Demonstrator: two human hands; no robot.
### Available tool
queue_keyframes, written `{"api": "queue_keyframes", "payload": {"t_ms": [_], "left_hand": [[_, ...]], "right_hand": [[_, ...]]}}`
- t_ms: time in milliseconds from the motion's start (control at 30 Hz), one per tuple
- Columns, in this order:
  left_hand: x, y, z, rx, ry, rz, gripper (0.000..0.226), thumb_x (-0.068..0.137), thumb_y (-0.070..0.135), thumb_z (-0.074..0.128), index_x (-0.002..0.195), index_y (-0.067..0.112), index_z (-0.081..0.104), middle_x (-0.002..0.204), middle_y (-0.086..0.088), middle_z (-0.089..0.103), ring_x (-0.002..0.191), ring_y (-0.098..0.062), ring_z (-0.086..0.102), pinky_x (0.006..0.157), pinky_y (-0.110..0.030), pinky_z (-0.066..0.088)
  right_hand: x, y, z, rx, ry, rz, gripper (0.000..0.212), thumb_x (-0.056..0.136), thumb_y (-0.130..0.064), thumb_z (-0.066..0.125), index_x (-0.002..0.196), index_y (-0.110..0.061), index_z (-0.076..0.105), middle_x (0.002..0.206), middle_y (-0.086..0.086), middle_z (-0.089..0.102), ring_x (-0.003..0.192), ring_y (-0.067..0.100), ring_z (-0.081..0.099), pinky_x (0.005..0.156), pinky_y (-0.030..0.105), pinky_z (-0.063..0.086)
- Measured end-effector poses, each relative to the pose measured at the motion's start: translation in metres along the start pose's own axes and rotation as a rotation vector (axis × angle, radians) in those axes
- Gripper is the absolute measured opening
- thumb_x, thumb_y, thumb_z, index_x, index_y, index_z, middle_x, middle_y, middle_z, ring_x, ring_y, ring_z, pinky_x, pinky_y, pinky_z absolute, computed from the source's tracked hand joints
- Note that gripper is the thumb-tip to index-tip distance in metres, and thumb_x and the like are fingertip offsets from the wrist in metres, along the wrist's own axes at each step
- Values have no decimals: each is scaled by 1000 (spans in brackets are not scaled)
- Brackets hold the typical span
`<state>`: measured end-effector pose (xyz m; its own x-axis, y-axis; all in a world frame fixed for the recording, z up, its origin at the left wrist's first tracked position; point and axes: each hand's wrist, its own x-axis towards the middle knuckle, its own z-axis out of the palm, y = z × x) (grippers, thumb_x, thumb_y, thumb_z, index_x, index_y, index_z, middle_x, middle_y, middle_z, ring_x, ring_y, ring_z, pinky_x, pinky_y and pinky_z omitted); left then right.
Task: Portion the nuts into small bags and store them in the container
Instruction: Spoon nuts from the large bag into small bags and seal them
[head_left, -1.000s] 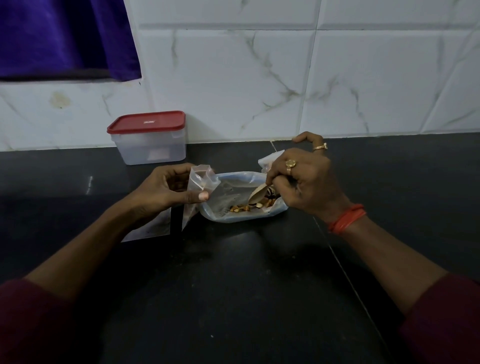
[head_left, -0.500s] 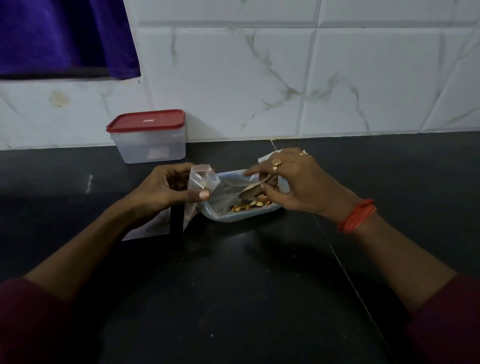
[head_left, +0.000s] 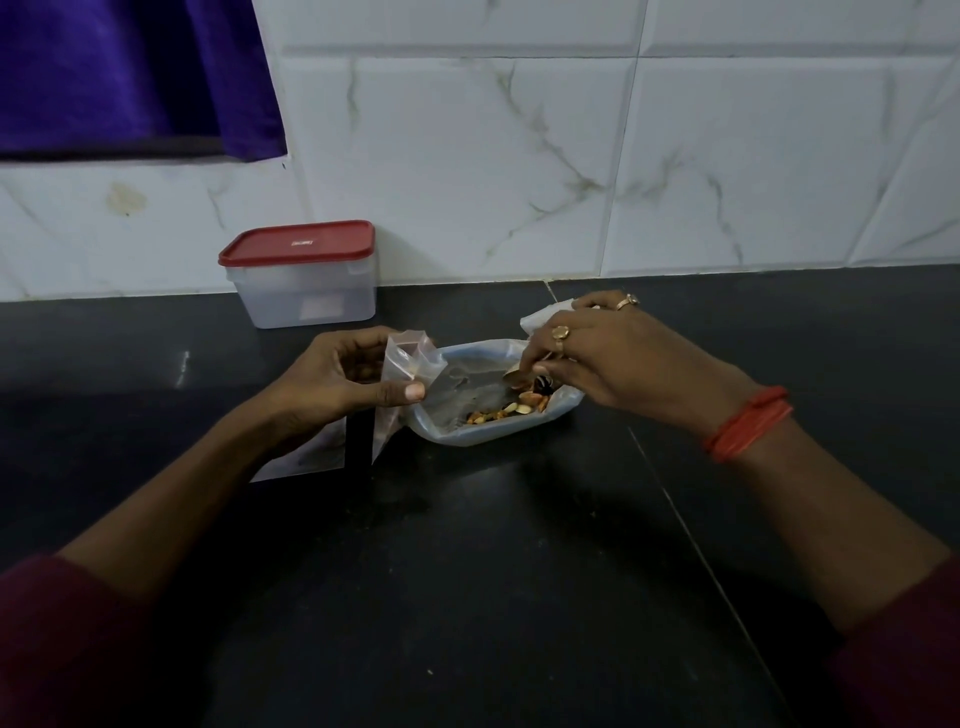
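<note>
Left grip (head_left: 337, 389): fingers curled, thumb laid flat across the front, pinching the small bag (head_left: 410, 358) near its mouth. Bare forearm runs back from the grip to a maroon sleeve (head_left: 62, 649).

Right grip (head_left: 613, 364): knuckles up, fingertips bunched and pointing down, pinching a spoon (head_left: 514, 371). Red thread bands (head_left: 748, 423) sit on the wrist just behind the grip.

The two grips are near each other, not touching.

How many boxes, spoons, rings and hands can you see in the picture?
Box: 1
Spoon: 1
Rings: 2
Hands: 2, left hand holding a small bag, right hand holding the spoon
Total: 6
</note>
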<state>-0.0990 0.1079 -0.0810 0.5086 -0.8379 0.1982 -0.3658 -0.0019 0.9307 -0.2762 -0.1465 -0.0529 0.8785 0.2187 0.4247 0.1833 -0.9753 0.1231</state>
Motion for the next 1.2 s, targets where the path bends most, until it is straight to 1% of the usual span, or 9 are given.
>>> {"api": "queue_keyframes", "payload": {"t_ms": [67, 167, 267, 400, 500, 700, 833, 1033, 1200], "left_hand": [[0, -1, -1, 3, -1, 2, 80, 51, 53, 90, 121, 22, 66, 117, 1, 73, 110, -15, 69, 82, -21, 56], [1, -1, -1, 5, -3, 7, 81, 50, 54, 90, 121, 23, 67, 117, 0, 73, 110, -15, 69, 83, -22, 57], [0, -2, -1, 4, -2, 8, 83, 50, 55, 91, 122, 22, 66, 118, -1, 73, 111, -15, 69, 85, -23, 57], [0, -2, -1, 21, -14, 7, 76, 55, 49, 90, 122, 22, 66, 118, 0, 73, 111, -16, 68, 86, -25, 57], [0, -1, 0, 50, -20, 1, 63, 61, 35, 85, 120, 22, 65, 116, 3, 73, 110, -16, 68, 83, -23, 57], [0, -2, 0, 80, -35, 19, 83, 53, 50, 91, 124, 18, 65, 121, 0, 71, 113, -17, 67, 89, -26, 57], [-1, -3, 1, 90, -43, 28, 76, 57, 42, 90, 125, 18, 65, 120, 0, 71, 113, -18, 67, 88, -26, 57], [-5, 0, 4, 126, -34, 34, 82, 53, 55, 89, 125, 23, 64, 121, 4, 70, 112, -14, 67, 89, -26, 57], [-9, 2, 7, 186, -25, 65, 73, 63, 43, 83, 131, 28, 61, 126, 7, 67, 116, -12, 64, 93, -29, 56]], "right_hand": [[0, 2, -2, 78, -27, 38, 39, 97, -45, 38, 107, -27, 71, 101, -7, 73, 99, 17, 66, 104, 39, 42], [0, 2, -1, 186, -2, 66, 20, 102, -33, 51, 107, -23, 68, 96, -4, 72, 90, 14, 64, 84, 39, 53], [-1, -3, -3, 256, 76, 84, 25, 101, -37, 46, 106, -23, 65, 92, -4, 71, 84, 11, 65, 76, 36, 54], [-2, -2, -4, 186, 109, 121, 32, 101, -44, 35, 104, -24, 59, 97, -4, 74, 84, 15, 66, 76, 39, 53], [-3, -2, -4, 191, 136, 151, 24, 103, -37, 40, 102, -21, 59, 91, -3, 74, 74, 10, 65, 69, 32, 53], [-2, -6, 4, 340, 212, 233, 31, 102, -41, 41, 102, -19, 62, 82, -3, 74, 72, 6, 71, 69, 35, 58], [-4, -4, 7, 370, 283, 267, 19, 105, -26, 49, 98, -16, 64, 79, -3, 73, 70, 2, 71, 67, 28, 56], [-5, -4, 9, 457, 257, 386, 19, 103, -25, 51, 96, -16, 66, 80, -5, 71, 69, 5, 69, 67, 21, 54], [-6, -9, 11, 578, 239, 470, 21, 103, -24, 52, 97, -14, 69, 75, -9, 69, 65, 1, 67, 64, 7, 46]]}}
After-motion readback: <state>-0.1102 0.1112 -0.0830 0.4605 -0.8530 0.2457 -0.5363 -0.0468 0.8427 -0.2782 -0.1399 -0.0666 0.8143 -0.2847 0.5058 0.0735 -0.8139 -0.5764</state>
